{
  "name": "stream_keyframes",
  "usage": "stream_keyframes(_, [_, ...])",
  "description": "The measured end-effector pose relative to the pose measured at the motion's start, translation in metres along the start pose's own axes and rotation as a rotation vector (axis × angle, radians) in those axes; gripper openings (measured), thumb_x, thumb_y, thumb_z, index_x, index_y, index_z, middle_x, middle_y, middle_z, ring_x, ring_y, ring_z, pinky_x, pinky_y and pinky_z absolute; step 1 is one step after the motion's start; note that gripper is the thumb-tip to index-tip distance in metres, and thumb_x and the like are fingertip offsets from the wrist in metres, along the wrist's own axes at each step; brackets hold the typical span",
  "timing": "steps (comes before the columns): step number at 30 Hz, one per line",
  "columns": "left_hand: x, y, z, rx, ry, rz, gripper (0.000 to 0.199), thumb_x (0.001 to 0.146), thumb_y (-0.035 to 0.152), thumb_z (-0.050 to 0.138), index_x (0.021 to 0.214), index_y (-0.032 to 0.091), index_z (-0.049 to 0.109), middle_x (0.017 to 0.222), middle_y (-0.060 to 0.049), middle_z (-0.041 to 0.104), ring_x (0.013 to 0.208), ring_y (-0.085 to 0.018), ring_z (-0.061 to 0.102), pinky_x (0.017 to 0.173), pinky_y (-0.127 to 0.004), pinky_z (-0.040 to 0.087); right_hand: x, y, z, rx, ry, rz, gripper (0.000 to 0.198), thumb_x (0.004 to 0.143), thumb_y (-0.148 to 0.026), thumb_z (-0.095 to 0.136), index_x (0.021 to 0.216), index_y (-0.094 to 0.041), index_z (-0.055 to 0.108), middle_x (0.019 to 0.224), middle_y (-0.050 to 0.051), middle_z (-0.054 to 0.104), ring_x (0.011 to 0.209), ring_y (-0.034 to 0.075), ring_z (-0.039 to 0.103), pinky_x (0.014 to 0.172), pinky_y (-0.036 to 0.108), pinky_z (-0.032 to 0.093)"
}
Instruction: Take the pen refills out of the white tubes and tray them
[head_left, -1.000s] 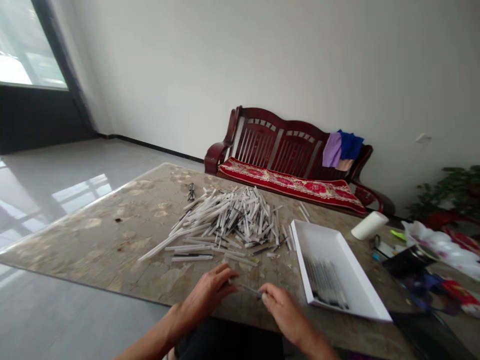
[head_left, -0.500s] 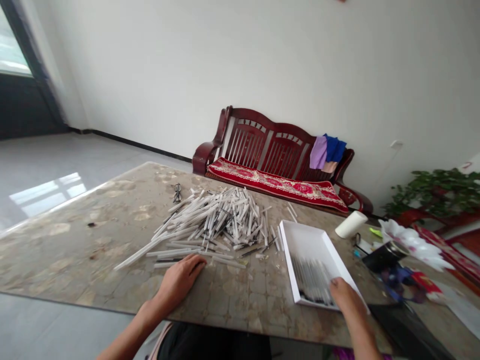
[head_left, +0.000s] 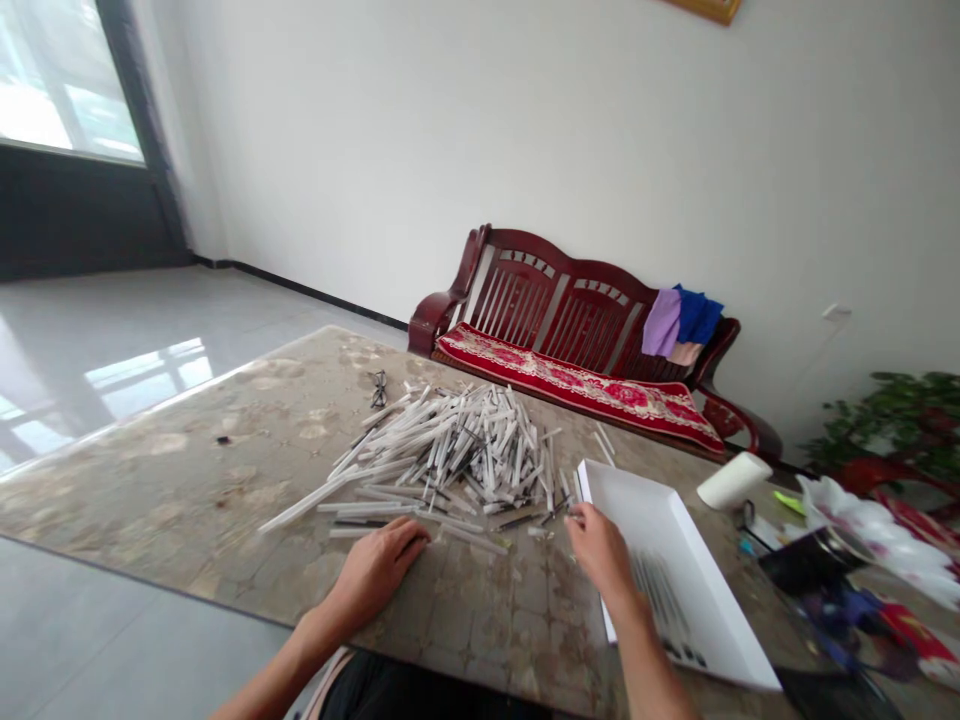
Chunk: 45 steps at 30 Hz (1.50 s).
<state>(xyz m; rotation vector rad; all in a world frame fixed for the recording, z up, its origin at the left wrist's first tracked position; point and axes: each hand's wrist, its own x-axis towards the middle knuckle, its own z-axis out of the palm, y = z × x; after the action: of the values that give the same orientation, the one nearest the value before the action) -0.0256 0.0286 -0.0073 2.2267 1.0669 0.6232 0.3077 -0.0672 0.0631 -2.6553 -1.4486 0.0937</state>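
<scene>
My left hand (head_left: 384,562) rests palm down on the table at the near edge of a heap of thin whitish tubes (head_left: 457,440). Its fingers lie loosely bent beside the nearest tubes, with the thumb slightly apart. My right hand (head_left: 601,548) is over the left rim of a shallow white box (head_left: 694,530), near the heap's right end. The fingertips are pinched together; anything between them is too small to make out. Inside the box lies a row of slim clear sticks with dark ends (head_left: 664,600), partly hidden by my right forearm.
Right of the box are a white roll (head_left: 735,481), a black cylindrical cup (head_left: 814,560) and a white flower-shaped thing (head_left: 874,530). Glasses (head_left: 379,389) lie behind the heap on the patterned table (head_left: 247,440). A wooden bench (head_left: 570,300) stands beyond.
My right hand has moved left and away from me, from over the box's contents to its left rim. My left hand stays on the table. The view has shifted slightly left.
</scene>
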Motion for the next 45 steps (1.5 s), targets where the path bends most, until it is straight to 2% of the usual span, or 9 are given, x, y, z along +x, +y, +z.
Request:
stream_keyframes(5, [-0.002, 0.001, -0.001, 0.013, -0.002, 0.021, 0.025, 0.096, 0.031, 0.046, 0.089, 0.024, 0.069, 0.091, -0.003, 0.072, 0.085, -0.021, 0.069, 0.075, -0.027, 0.047, 0.037, -0.043, 0.018, -0.051, -0.005, 0.060, 0.027, 0.089, -0.033, 0.055, 0.106, -0.015, 0.067, 0.110, 0.018, 0.072, 0.101, 0.028, 0.069, 0.078, 0.033, 0.048])
stream_keyframes(13, [-0.002, -0.002, 0.003, 0.000, 0.011, 0.047, 0.024, 0.095, 0.029, 0.048, 0.090, 0.025, 0.071, 0.089, -0.003, 0.072, 0.082, -0.020, 0.069, 0.073, -0.025, 0.047, 0.035, -0.022, 0.016, 0.087, -0.012, 0.096, 0.017, 0.084, -0.022, 0.052, 0.078, -0.019, 0.067, 0.089, 0.016, 0.075, 0.092, 0.027, 0.071, 0.071, 0.029, 0.046])
stream_keyframes(18, [-0.002, 0.004, 0.003, -0.178, 0.097, 0.020, 0.025, 0.093, 0.033, 0.049, 0.089, 0.024, 0.072, 0.090, -0.003, 0.074, 0.083, -0.021, 0.069, 0.076, -0.026, 0.049, -0.009, -0.031, 0.030, 0.368, -0.087, 0.032, 0.026, 0.091, -0.034, 0.039, 0.084, -0.021, 0.061, 0.074, 0.003, 0.072, 0.061, 0.016, 0.068, 0.050, 0.021, 0.043])
stream_keyframes(25, [0.001, 0.035, 0.029, -0.743, 0.073, -0.140, 0.038, 0.088, 0.048, 0.051, 0.106, 0.019, 0.069, 0.087, -0.005, 0.075, 0.079, -0.021, 0.067, 0.073, -0.028, 0.052, -0.107, -0.114, 0.071, 0.899, -0.200, -0.260, 0.019, 0.087, -0.033, 0.051, 0.082, -0.019, 0.063, 0.066, 0.000, 0.065, 0.057, 0.015, 0.060, 0.050, 0.022, 0.041])
stream_keyframes(28, [0.001, 0.042, 0.037, -0.927, 0.119, -0.213, 0.041, 0.081, 0.057, 0.057, 0.084, 0.018, 0.067, 0.071, -0.003, 0.069, 0.068, -0.019, 0.063, 0.065, -0.027, 0.049, -0.110, -0.123, 0.068, 0.848, -0.209, -0.346, 0.018, 0.088, -0.026, 0.052, 0.085, -0.021, 0.069, 0.066, 0.000, 0.068, 0.059, 0.016, 0.062, 0.052, 0.022, 0.043])
stream_keyframes(31, [-0.002, 0.039, 0.033, -0.928, 0.197, -0.242, 0.044, 0.083, 0.061, 0.053, 0.082, 0.018, 0.064, 0.057, 0.003, 0.055, 0.056, -0.015, 0.052, 0.057, -0.025, 0.043, -0.081, -0.102, 0.056, 0.692, -0.006, -0.380, 0.019, 0.088, -0.021, 0.054, 0.090, -0.022, 0.073, 0.077, 0.002, 0.073, 0.071, 0.019, 0.068, 0.064, 0.025, 0.049])
stream_keyframes(36, [-0.011, 0.027, 0.018, -0.739, 0.192, -0.257, 0.047, 0.089, 0.060, 0.044, 0.094, 0.019, 0.067, 0.054, 0.008, 0.037, 0.050, -0.014, 0.040, 0.049, -0.023, 0.033, -0.021, -0.057, 0.040, 0.049, 0.198, -0.494, 0.024, 0.088, -0.011, 0.055, 0.092, -0.026, 0.073, 0.094, 0.002, 0.073, 0.088, 0.018, 0.069, 0.074, 0.024, 0.048])
stream_keyframes(39, [-0.013, 0.027, 0.015, -0.613, 0.185, -0.240, 0.047, 0.092, 0.055, 0.039, 0.101, 0.019, 0.069, 0.057, 0.005, 0.044, 0.055, -0.016, 0.046, 0.054, -0.024, 0.037, -0.003, -0.048, 0.040, -0.245, 0.202, -0.652, 0.025, 0.089, -0.007, 0.057, 0.089, -0.026, 0.072, 0.090, 0.001, 0.073, 0.087, 0.017, 0.067, 0.071, 0.024, 0.046])
stream_keyframes(45, [-0.015, 0.030, 0.015, -0.429, 0.104, -0.207, 0.042, 0.091, 0.042, 0.042, 0.112, 0.022, 0.071, 0.068, 0.000, 0.065, 0.067, -0.020, 0.061, 0.065, -0.026, 0.045, 0.008, -0.055, 0.048, -0.375, 0.218, -0.793, 0.021, 0.086, -0.001, 0.056, 0.081, -0.019, 0.067, 0.083, 0.007, 0.070, 0.079, 0.020, 0.064, 0.066, 0.028, 0.044])
